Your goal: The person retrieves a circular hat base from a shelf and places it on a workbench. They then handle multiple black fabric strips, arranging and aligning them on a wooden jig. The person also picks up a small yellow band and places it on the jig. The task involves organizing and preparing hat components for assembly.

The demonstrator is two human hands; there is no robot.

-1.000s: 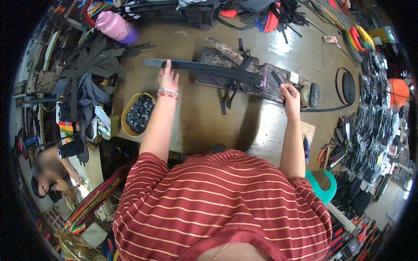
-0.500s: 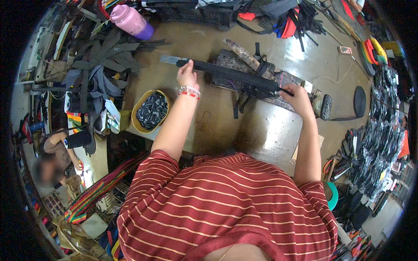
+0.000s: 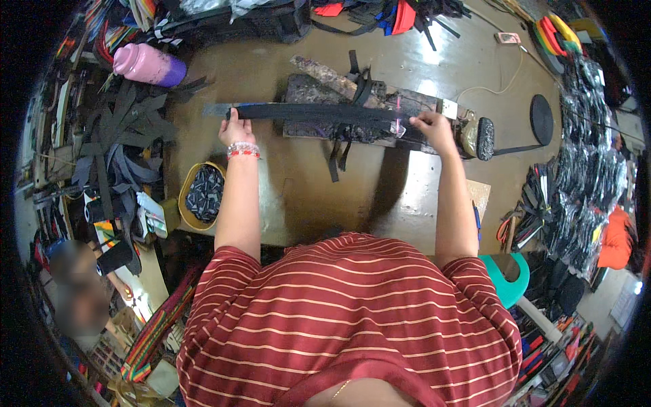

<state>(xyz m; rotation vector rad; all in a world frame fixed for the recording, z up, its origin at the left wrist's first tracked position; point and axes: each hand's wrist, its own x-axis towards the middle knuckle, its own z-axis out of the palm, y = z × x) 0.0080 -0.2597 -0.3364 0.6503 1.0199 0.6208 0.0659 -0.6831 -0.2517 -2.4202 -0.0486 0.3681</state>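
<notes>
A black webbing strap (image 3: pixel 298 112) stretches left to right across a dark, worn board (image 3: pixel 298 88), almost level. Its left end is in the grip of my left hand (image 3: pixel 234 130), thumb on top, beside a greyish flat strip (image 3: pixel 214 109) on the table. At the other end, my right hand (image 3: pixel 435 130) pinches the strap near the board's right part, by a pink mark. Shorter black straps (image 3: pixel 337 159) lie across the board and hang over its near edge. A rough stick-like piece (image 3: pixel 319 71) rests along the board's far side.
An oval basket (image 3: pixel 185 209) of small black pieces stands at the left, below a pink-purple bottle (image 3: pixel 149 64). Right of the board are a weight-like block (image 3: pixel 485 139) and a coil of black webbing (image 3: pixel 541 119). Another person's arm (image 3: pixel 119 285) shows at lower left.
The whole view has shifted, so the table's things appear farther left. The strap, slanted before, now lies nearly level and straighter between my hands. Both hands still hold it.
</notes>
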